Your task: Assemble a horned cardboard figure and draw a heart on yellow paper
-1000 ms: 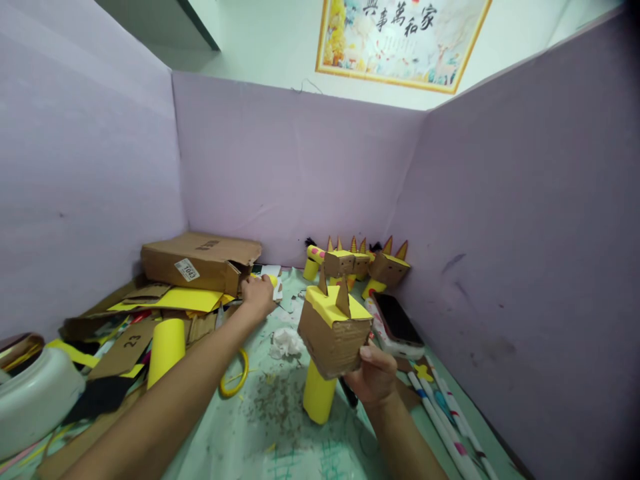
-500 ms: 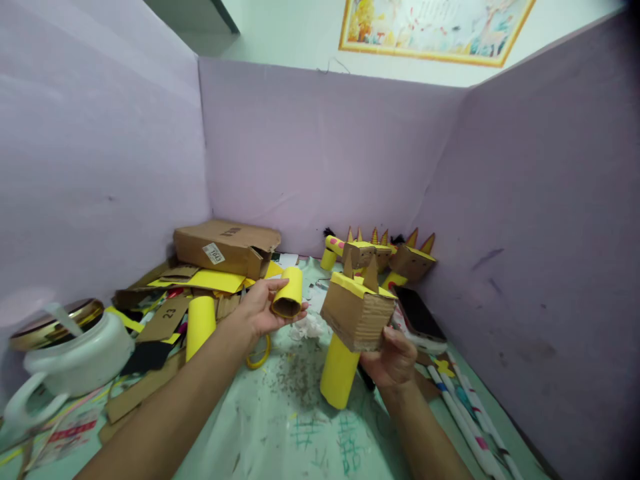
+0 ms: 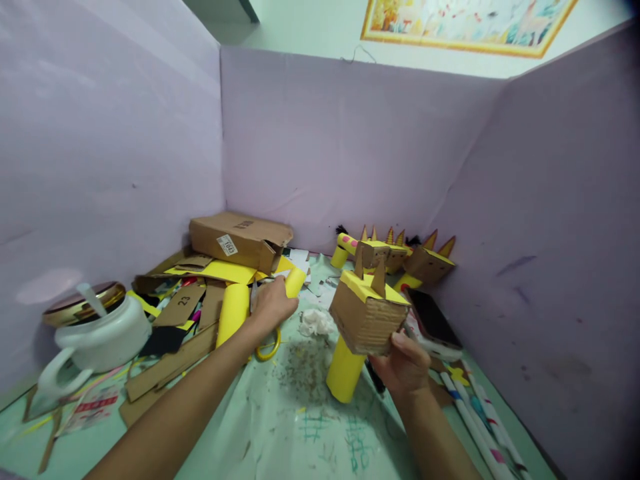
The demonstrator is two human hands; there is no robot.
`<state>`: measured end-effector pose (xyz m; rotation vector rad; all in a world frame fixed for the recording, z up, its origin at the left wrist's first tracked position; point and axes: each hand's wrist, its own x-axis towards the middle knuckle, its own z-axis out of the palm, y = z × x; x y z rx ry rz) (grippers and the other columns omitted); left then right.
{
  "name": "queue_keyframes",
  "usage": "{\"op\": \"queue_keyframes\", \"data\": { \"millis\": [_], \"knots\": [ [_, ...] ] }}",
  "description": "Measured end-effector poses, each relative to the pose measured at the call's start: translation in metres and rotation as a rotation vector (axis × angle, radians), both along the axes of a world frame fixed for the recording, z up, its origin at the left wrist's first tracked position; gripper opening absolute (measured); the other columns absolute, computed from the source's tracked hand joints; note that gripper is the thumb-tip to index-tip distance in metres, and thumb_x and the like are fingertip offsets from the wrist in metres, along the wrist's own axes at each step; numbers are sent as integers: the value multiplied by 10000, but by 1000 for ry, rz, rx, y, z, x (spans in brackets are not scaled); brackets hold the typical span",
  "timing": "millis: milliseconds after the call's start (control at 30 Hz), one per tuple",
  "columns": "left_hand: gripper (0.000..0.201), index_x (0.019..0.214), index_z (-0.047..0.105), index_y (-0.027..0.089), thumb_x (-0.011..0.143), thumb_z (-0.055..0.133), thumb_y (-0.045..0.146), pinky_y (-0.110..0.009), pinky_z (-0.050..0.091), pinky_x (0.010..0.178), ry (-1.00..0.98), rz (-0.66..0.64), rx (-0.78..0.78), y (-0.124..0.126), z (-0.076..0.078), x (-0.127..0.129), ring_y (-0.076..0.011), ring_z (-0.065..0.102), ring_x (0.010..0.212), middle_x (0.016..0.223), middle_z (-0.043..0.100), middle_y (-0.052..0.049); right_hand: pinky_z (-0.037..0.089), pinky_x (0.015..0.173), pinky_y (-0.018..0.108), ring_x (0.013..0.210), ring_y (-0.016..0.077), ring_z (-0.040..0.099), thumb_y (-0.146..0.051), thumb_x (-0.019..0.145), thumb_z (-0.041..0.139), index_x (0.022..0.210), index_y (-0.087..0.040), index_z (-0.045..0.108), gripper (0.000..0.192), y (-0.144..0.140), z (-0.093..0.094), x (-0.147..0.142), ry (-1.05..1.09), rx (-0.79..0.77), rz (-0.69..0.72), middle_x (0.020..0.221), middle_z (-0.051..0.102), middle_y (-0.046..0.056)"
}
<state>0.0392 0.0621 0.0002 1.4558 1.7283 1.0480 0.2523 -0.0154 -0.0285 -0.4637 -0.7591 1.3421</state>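
My left hand (image 3: 274, 303) is closed around a small yellow paper tube (image 3: 295, 282), whose far end sticks out past the fingers. Beside that wrist stands another yellow tube (image 3: 233, 312). My right hand (image 3: 407, 365) grips the lower corner of a cardboard animal head (image 3: 370, 317), a box with a yellow top and two pointed cardboard pieces standing up. Under the box a yellow tube (image 3: 346, 373) slants down like a neck. A pair of yellow-handled scissors (image 3: 269, 348) lies below my left hand, its blades largely hidden.
Several finished-looking cardboard animals (image 3: 427, 261) stand at the back right, near a phone (image 3: 436, 317). A brown box (image 3: 240, 239) and cardboard scraps (image 3: 180, 303) fill the left side, beside a white teapot-shaped pot (image 3: 105, 337). Crumpled tissue (image 3: 317, 323) lies mid-table; markers (image 3: 483, 420) are at right.
My left hand has turned palm-down with the small tube, whose open end no longer faces me. The right hand keeps its hold on the cardboard head. The view has shifted slightly left.
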Motion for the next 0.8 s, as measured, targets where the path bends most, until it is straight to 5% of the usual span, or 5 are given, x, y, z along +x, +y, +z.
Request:
{"op": "queue_keyframes", "data": {
  "millis": [167,400,567,700,800],
  "knots": [
    [490,1017,588,189,533,659,160,-476,327,908,175,-31,15,4,-11,-2,-401,477,1111,1122,616,-154,419,921,500,954,287,628,-220,559,616,1074,-237,599,515,-3,8,-4,-33,-3,-34,1007,702,38],
    [515,1124,499,166,622,617,158,-302,491,699,93,-135,95,-22,-15,-1,-228,641,829,976,679,-85,399,946,489,1030,286,591,-204,566,633,1078,-260,592,517,-5,11,-3,-61,51,-44,1055,685,25],
    [628,1247,379,133,667,613,193,-400,407,896,191,-65,213,-32,-28,4,-307,525,1086,1179,564,-170,392,944,507,970,283,621,-183,549,634,1058,-280,609,519,-5,8,1,-49,-19,-59,992,709,10],
    [687,1335,220,76,750,536,251,-402,264,1028,291,-36,308,-40,-11,1,-301,313,1277,1362,361,-218,370,957,521,1010,293,602,-199,564,635,1056,-282,613,500,-3,6,2,-67,-28,-76,1019,701,17],
    [634,1322,274,129,769,509,329,-352,267,1028,450,-51,382,-47,11,-18,-272,338,1264,1363,384,-164,362,965,515,1036,289,587,-207,576,637,1063,-278,612,492,-3,4,2,-67,4,-61,1042,692,20]
  ]
}}
